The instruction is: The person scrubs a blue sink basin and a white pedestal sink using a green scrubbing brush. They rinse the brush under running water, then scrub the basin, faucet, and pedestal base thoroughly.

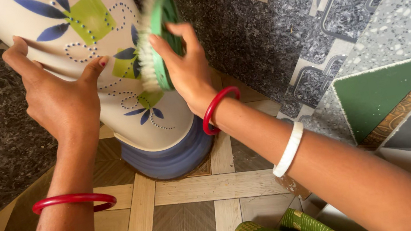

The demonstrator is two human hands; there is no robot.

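Head view: my left hand (57, 100) lies spread against the side of a tall white ceramic vase (121, 107) painted with blue leaves and green squares, thumb and fingers cupping it rather than closing around it. My right hand (184, 66) is clenched on a green scrub brush (155, 41), its pale bristles pressed to the vase's right flank, so the vase stands between my two hands. The vase's blue base rests on the tiled floor (188, 217), close to the dark speckled wall (235, 28).
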